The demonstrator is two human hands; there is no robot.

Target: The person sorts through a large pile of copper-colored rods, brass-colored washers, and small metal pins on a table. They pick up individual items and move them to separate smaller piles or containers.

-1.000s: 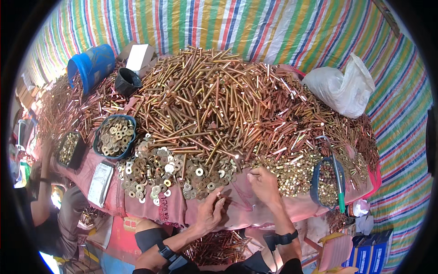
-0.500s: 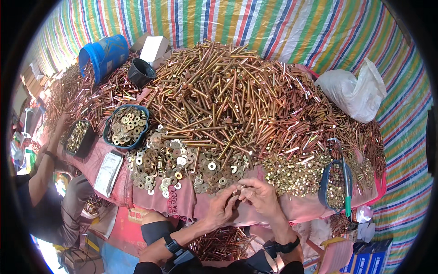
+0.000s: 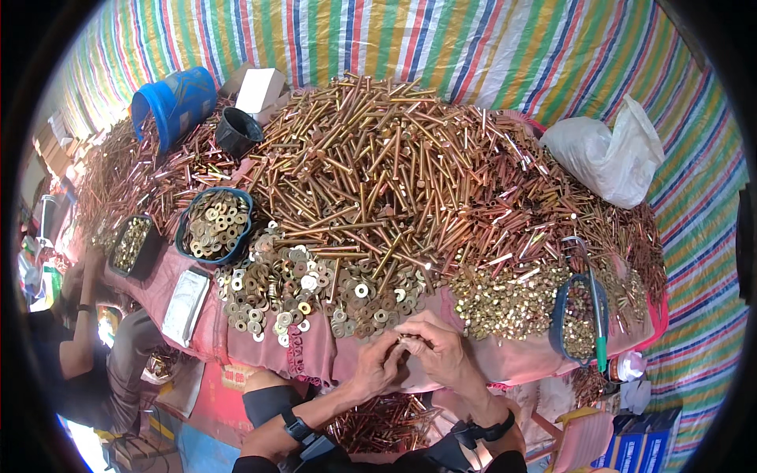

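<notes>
At the near edge of the pink cloth, my left hand [image 3: 378, 364] and my right hand [image 3: 438, 351] meet, fingertips pinched together. Whatever small piece lies between them is mostly covered by the fingers, and I cannot make out its kind. Just beyond them spreads a heap of flat washers [image 3: 272, 292]. To the right of the washers is a pile of small brassy nuts [image 3: 505, 303]. Behind both rises a large mound of long copper-gold bolts [image 3: 378, 165].
A blue tub of washers [image 3: 217, 225], a dark tray of nuts [image 3: 134, 244] and a blue bucket on its side [image 3: 175, 106] stand left. At right are a nut basket [image 3: 579, 323], a green-handled rod [image 3: 601, 347] and a white sack [image 3: 603, 154]. Another person's arm [image 3: 83, 315] is far left.
My right hand's fingers have curled in and lowered slightly over the left fingertips. The other person's hand at far left has drawn down, away from beside the dark tray.
</notes>
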